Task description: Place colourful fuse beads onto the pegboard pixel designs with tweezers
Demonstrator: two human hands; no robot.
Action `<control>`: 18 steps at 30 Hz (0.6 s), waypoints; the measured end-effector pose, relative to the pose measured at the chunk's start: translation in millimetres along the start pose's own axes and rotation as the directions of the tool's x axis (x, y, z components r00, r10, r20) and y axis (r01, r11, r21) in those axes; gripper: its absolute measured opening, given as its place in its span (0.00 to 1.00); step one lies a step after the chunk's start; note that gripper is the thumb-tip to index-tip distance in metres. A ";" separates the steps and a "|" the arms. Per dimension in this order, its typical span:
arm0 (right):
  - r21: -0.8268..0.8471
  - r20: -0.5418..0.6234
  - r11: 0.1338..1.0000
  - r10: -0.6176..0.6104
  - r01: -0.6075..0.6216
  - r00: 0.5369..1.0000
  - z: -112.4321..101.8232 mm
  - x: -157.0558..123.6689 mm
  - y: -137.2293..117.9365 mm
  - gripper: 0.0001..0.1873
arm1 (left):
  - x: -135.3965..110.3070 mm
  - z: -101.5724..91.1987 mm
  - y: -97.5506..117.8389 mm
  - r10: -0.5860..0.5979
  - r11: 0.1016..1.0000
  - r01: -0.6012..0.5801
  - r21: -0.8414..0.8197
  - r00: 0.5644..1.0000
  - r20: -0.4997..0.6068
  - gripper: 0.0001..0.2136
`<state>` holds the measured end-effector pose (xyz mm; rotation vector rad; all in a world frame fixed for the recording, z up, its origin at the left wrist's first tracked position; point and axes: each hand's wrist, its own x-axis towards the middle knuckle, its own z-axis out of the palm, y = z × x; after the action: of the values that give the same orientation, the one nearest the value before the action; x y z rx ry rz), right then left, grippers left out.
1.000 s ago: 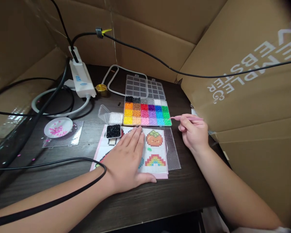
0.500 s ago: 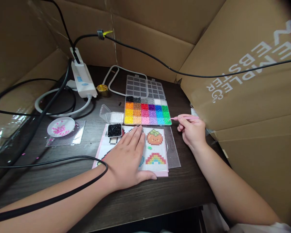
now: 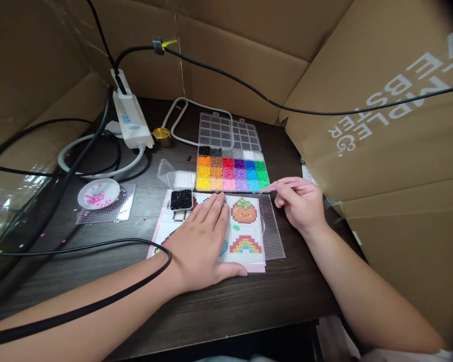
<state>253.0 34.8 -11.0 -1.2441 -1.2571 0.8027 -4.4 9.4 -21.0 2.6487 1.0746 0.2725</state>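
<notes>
My left hand (image 3: 206,241) lies flat, fingers stretched out, on a pattern sheet (image 3: 249,226) with pixel drawings of a persimmon and a rainbow. Between the fingers of my right hand (image 3: 302,203) is a pair of pink tweezers (image 3: 289,183), its tips near the front right edge of the bead box (image 3: 232,168). That box stands open, its compartments full of beads sorted by colour. A small pile of green beads (image 3: 236,228) rests below the persimmon. A clear pegboard (image 3: 274,231) shows at the sheet's right side. Beside my left fingertips is a small box of black beads (image 3: 181,200).
A white dish (image 3: 98,194) of pink beads sits on another pegboard (image 3: 127,201) at the left. Behind are a power strip (image 3: 132,120) and a gold cup (image 3: 161,136). A black cable (image 3: 136,296) crosses over my left forearm. Cardboard walls (image 3: 234,55) enclose the desk.
The tweezer tips have moved from the green beads in the box toward its front edge, nearer the sheet. My left hand stays on the sheet. The view has shifted slightly.
</notes>
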 end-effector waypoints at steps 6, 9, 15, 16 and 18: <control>-0.041 0.423 0.998 -0.019 0.040 0.906 10.2 -23.2 -14.4 0.03 | -0.3 1.1 -0.4 0.001 1.000 -0.001 -0.014 1.000 -0.015 0.58; -0.042 0.454 0.997 -0.035 0.061 0.890 13.2 -26.4 -14.3 0.04 | -0.2 0.1 0.2 -0.005 1.000 0.005 -0.002 1.000 0.000 0.58; -0.058 0.453 0.996 -0.034 0.068 0.891 14.1 -25.4 -11.0 0.04 | 0.0 -1.2 1.5 -0.010 0.999 0.009 0.046 0.999 0.035 0.59; -0.057 0.452 0.996 -0.030 0.063 0.891 14.3 -25.4 -10.9 0.04 | 0.1 -1.2 1.6 -0.011 0.999 0.009 0.047 0.999 0.036 0.59; -0.054 0.453 0.997 -0.025 0.055 0.891 14.6 -25.2 -11.1 0.04 | 0.3 -1.2 1.7 -0.014 0.999 0.013 0.044 0.999 0.033 0.59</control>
<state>231.9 11.9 -8.3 -1.1110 -1.6894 1.0692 -3.4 8.7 -19.3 2.6734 1.0995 0.2031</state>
